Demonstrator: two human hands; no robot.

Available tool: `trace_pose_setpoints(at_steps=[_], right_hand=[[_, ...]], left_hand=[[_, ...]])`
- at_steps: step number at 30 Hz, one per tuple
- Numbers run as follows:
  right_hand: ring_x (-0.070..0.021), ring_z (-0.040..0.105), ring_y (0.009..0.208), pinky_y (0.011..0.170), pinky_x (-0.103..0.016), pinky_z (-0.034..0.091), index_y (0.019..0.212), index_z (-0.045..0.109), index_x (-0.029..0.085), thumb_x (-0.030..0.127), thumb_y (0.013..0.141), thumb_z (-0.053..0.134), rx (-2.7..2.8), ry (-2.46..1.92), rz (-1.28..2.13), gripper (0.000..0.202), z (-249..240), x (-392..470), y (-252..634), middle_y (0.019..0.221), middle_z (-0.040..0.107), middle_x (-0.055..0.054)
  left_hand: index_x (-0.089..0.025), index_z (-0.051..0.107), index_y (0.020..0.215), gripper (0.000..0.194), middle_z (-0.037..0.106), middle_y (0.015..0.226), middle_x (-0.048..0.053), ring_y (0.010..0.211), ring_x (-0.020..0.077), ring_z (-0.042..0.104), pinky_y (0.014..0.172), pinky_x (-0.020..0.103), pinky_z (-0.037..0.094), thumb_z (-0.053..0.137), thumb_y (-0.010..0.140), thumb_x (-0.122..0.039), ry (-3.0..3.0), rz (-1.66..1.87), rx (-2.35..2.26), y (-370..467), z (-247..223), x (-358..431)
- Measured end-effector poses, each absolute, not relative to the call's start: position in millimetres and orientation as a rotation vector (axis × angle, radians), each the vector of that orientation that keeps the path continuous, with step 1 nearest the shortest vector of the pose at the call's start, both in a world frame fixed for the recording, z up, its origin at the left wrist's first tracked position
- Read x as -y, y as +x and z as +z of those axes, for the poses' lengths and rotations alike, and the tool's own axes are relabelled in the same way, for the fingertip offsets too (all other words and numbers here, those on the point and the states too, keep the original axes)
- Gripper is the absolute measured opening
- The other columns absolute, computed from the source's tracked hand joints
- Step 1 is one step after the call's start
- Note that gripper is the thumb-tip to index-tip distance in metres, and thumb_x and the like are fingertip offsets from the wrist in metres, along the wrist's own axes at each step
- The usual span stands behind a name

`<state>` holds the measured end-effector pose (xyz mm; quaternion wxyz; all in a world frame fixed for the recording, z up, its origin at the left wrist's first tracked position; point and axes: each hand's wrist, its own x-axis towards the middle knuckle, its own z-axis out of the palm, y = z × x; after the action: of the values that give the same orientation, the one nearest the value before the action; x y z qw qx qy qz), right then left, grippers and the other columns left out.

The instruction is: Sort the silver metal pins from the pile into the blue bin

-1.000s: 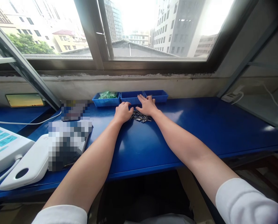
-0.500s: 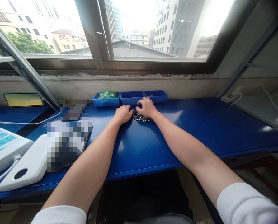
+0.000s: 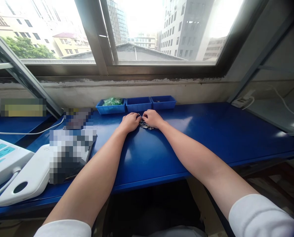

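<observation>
A small pile of thin, shiny metal pieces [image 3: 147,125] lies on the blue table [image 3: 147,158]. At the pile's left edge is my left hand [image 3: 131,121], fingers curled and pressed together near a dark, thin piece. My right hand [image 3: 152,118] reaches over the pile from the right, its fingertips closed close to those of the left. What the fingertips hold is too small to make out. Behind the hands stand three blue trays: the left one [image 3: 111,108] has green packets, the middle one [image 3: 139,106] shows nothing inside, the right one [image 3: 163,104] has a few small pieces.
To the left lie a white power strip [image 3: 7,154], a white rounded device [image 3: 29,179] and blurred flat items [image 3: 72,154]. A white cable [image 3: 38,133] crosses the table. Metal shelf posts stand at both sides, and a window rises behind the trays.
My right hand has moved down and slightly left from near the trays to the pile, and its fingers have closed. My left hand has stayed almost in place. The view has shifted slightly.
</observation>
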<state>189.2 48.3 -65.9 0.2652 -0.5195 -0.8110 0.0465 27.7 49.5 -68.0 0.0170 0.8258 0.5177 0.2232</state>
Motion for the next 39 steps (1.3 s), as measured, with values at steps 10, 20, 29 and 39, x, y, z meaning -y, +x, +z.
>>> trace_pose_setpoints(at_steps=[10,20,29,39], right_hand=[[-0.0135,0.059,0.073,0.071,-0.024,0.04,0.084,0.069,0.019,0.03,0.084,0.051,1.963,-1.104,0.382,0.021,-60,-46,192,0.078,0.068,-0.001],[-0.0119,0.058,0.061,0.062,-0.025,0.047,0.076,0.061,0.015,0.031,0.075,0.061,1.681,-0.976,0.788,0.016,-57,-50,193,0.066,0.063,-0.001],[-0.0113,0.059,0.059,0.057,-0.023,0.047,0.075,0.064,0.014,0.026,0.072,0.063,1.628,-0.989,0.841,0.012,-59,-52,197,0.068,0.067,-0.003],[-0.0123,0.057,0.055,0.054,-0.024,0.044,0.073,0.065,0.014,0.039,0.074,0.061,1.639,-0.993,0.76,0.025,-59,-51,195,0.064,0.067,-0.003]], left_hand=[[-0.02,0.066,0.1,0.027,0.067,0.1,0.008,0.094,0.0221,0.061,0.086,0.032,0.045,0.047,0.083,-0.027,2.581,1.124,-1.408,29,-58,-44],[-0.019,0.068,0.087,0.022,0.068,0.085,0.005,0.079,0.0191,0.062,0.077,0.028,0.046,0.05,0.083,-0.031,2.532,1.197,-1.363,28,-53,-41],[-0.019,0.064,0.084,0.022,0.066,0.08,0.005,0.075,0.0181,0.059,0.071,0.028,0.044,0.045,0.085,-0.03,2.486,1.189,-1.415,29,-54,-41],[-0.018,0.064,0.083,0.022,0.066,0.08,0.005,0.075,0.0176,0.058,0.073,0.028,0.043,0.046,0.085,-0.03,2.497,1.249,-1.368,29,-54,-42]])
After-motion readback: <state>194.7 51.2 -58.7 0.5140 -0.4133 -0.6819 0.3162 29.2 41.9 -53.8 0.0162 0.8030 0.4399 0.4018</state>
